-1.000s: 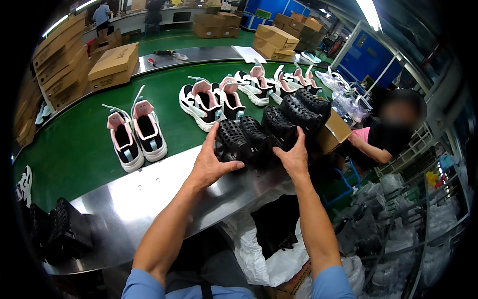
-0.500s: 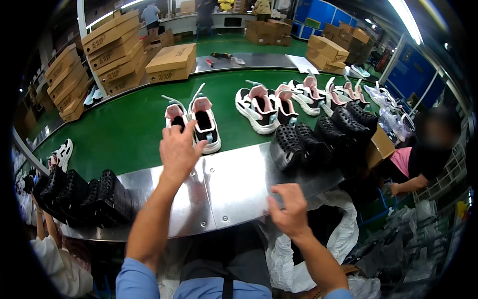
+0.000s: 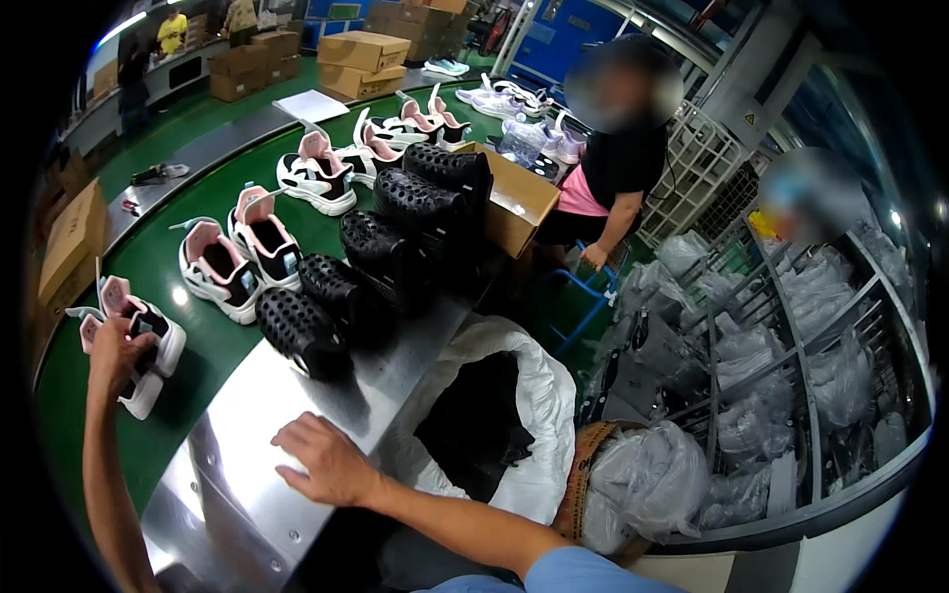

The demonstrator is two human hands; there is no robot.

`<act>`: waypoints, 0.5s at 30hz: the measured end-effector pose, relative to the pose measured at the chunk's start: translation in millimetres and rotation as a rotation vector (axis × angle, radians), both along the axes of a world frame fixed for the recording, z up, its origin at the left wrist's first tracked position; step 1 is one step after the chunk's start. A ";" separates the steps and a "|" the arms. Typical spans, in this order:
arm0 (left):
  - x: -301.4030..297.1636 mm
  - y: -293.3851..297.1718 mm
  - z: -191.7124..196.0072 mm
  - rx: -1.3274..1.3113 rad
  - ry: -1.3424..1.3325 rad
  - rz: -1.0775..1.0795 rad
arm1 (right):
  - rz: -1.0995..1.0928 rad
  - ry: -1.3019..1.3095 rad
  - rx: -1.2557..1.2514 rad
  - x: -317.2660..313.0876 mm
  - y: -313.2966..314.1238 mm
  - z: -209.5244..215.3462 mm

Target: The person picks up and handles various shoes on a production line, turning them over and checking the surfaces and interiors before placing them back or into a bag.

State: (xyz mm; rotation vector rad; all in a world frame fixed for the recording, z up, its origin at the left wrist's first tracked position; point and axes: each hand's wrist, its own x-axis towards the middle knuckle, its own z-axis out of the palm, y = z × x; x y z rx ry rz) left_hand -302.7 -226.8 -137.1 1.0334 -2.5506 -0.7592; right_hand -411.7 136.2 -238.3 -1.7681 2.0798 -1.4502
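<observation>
My left hand (image 3: 114,354) reaches out to a pair of white, black and pink sneakers (image 3: 170,341) standing on the green conveyor belt (image 3: 74,415). Its thumb and fingers close round the upper of a sneaker, partly hiding the shoe. Over the metal edge (image 3: 222,440) of the line hovers my right hand (image 3: 326,462), holding nothing, its fingers loosely bent and apart. Beyond it stand several black shoe-shaped pieces with round holes (image 3: 301,331). More sneakers of the same kind (image 3: 213,267) sit behind them on the belt.
An open white sack (image 3: 554,395) with dark contents stands beside the metal edge. A wire rack (image 3: 811,395) of plastic-wrapped items is at the right. A co-worker (image 3: 623,148) sits past an open cardboard box (image 3: 514,203). Shoe boxes (image 3: 366,49) stand at the back.
The view has swung to the right, bringing the rack and sack further in. My left hand has closed on a sneaker of the nearest pair. My right hand stays empty.
</observation>
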 end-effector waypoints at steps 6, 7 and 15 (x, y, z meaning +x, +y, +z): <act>-24.0 9.1 -36.4 -0.073 -0.182 -0.129 | -0.024 0.055 0.008 7.8 6.1 -40.0; -24.2 26.4 -37.3 -0.209 -0.223 -0.164 | -0.024 0.040 0.012 9.8 8.5 -47.1; -19.7 61.9 0.0 0.061 -0.445 -0.062 | -0.253 0.151 0.191 16.2 -7.6 -16.6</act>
